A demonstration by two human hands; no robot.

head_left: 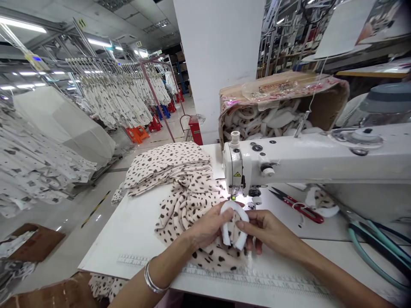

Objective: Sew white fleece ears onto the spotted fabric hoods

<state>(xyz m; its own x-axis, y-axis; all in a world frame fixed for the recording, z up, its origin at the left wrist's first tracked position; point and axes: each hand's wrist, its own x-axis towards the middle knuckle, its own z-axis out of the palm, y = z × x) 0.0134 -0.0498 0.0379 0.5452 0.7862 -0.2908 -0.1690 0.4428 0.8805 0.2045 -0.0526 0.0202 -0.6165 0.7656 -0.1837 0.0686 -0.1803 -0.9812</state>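
- Garment rail (112, 92), well left of the sewing machine: rows of cream garments with brown spots, hung close together.
- Industrial sewing machine (302, 160): white cast head and arm, the landmark for this figure, on a white work table (128, 241) edged with a printed ruler strip (244, 278).
- Cardboard box (334, 92), behind the machine: filled with curved white foam pieces (266, 119).
- Folded spotted knit fabric (167, 164), left of the machine: soft, layered stack with a loose, rumpled spill beneath the hands.
- Horseshoe-shaped white padded piece (241, 237), just in front of the needle: spotted fabric within its curve; long axis runs front to back, closed end toward the machine.
- Left hand (207, 226): bangle at wrist; fingers together, pinching the piece's left side.
- Right hand (268, 229): fingers together, pinching its right side; neither hand is clearly nearer.
- Red-handled thread snips (297, 205), right of the needle: lying on the table.
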